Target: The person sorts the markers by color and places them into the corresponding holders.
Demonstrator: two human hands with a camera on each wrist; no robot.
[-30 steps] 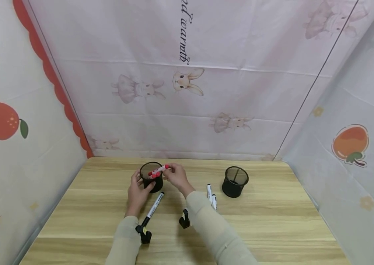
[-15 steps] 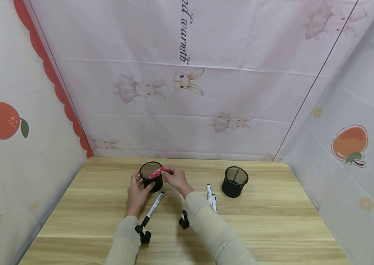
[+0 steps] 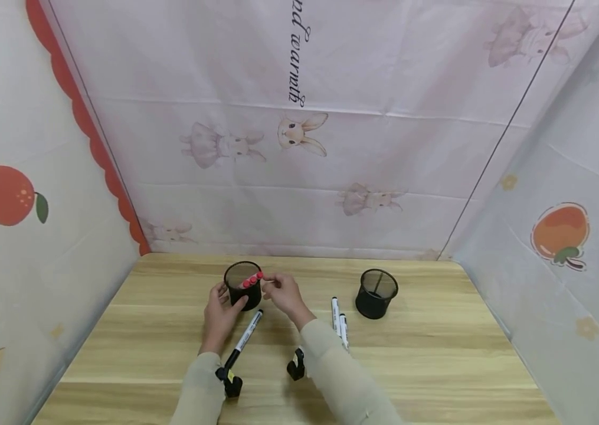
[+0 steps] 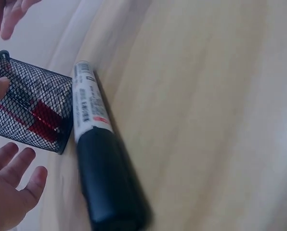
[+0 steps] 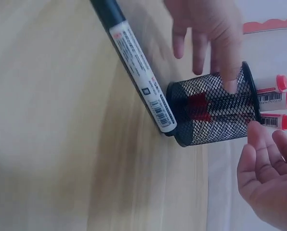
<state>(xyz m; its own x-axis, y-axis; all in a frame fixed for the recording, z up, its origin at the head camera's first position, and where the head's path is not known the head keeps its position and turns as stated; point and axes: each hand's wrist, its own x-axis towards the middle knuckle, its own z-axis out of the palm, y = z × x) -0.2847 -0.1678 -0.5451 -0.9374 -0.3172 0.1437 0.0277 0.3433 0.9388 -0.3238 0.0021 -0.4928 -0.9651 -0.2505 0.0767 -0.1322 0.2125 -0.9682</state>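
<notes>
My left hand [image 3: 219, 319] holds a black mesh pen cup [image 3: 245, 298], thumb on its near side and fingers around the left. Three red-ended markers [image 3: 251, 280] lean in the cup toward its right rim. Through the mesh, their red lower parts show in the right wrist view. Beside that rim is my right hand [image 3: 284, 293], its fingers loosely bent and nothing gripped. One fingertip is very near a marker's red end; whether it touches, I cannot tell. A black-and-white marker [image 4: 93, 106] lies on the table close to the cup's base.
A second black mesh pen cup [image 3: 376, 294] stands on the right of the wooden table [image 3: 437, 354]. Two white markers with black ends [image 3: 339, 321] lie left of it, partly behind my right sleeve. Printed cloth walls [image 3: 299, 218] enclose the back and sides.
My right hand has lowered the third red marker into the left pen cup and let go of it. The left hand has stayed on the cup.
</notes>
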